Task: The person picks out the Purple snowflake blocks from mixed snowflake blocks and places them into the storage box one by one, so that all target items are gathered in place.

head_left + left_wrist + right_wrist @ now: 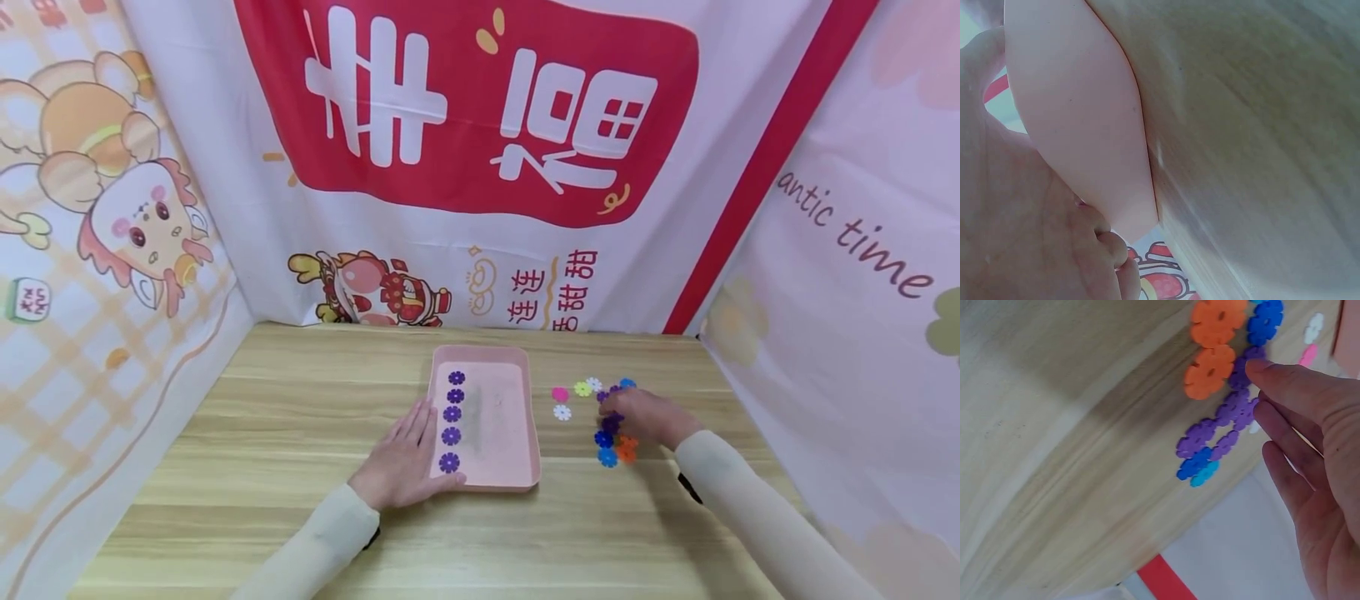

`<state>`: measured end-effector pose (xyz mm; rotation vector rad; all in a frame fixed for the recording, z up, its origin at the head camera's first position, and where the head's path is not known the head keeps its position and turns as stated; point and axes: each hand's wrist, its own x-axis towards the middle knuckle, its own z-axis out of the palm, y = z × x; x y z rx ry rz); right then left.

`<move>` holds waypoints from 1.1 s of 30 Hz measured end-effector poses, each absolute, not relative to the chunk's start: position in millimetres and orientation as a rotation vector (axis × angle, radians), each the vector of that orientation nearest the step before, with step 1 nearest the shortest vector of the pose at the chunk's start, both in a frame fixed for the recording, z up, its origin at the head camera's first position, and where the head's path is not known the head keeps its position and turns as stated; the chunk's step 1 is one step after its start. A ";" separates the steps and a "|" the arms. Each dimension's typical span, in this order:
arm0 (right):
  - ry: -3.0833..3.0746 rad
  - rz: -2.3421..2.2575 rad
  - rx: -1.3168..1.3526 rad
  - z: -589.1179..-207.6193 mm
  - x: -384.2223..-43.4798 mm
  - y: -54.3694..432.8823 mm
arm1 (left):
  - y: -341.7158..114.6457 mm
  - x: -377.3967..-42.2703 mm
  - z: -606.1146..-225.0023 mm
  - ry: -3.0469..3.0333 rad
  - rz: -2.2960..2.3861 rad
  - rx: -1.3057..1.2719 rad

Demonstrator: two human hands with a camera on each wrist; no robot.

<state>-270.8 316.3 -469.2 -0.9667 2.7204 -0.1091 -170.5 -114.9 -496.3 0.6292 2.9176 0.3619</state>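
Note:
My left hand [397,467] rests on the left side of a pink tray [535,433], fingers along its edge and thumb at the near corner. In the left wrist view the tray's outer wall [1079,106] lies beside the palm. A column of several purple flower-shaped discs [451,436] lies along the tray's left side. My right hand [643,417] is over loose discs right of the tray. In the right wrist view its thumb tip overlaps a purple disc [1239,375], and the fingers are bent loosely below the thumb. More purple discs [1197,437] lie beside the fingers.
Around the right hand lie orange discs [1210,372], blue discs [603,438] and a light-blue disc [607,457]. Nearer the tray are a pink disc [560,394], a white disc [562,412] and a yellow-green disc [582,389]. Printed cloth walls [480,225] enclose the wooden table [300,400].

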 end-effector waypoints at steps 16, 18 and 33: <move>2.670 -0.153 -0.976 -473.2 -280.6 312.2 | -115.3 -169.8 -493.5 2.914 0.383 0.625; 2.652 -0.173 -0.923 -472.3 -283.4 310.3 | -115.3 -169.3 -493.3 2.913 0.390 0.622; 2.647 -0.155 -0.754 -470.1 -294.2 304.3 | -116.3 -167.9 -490.8 2.900 0.396 0.614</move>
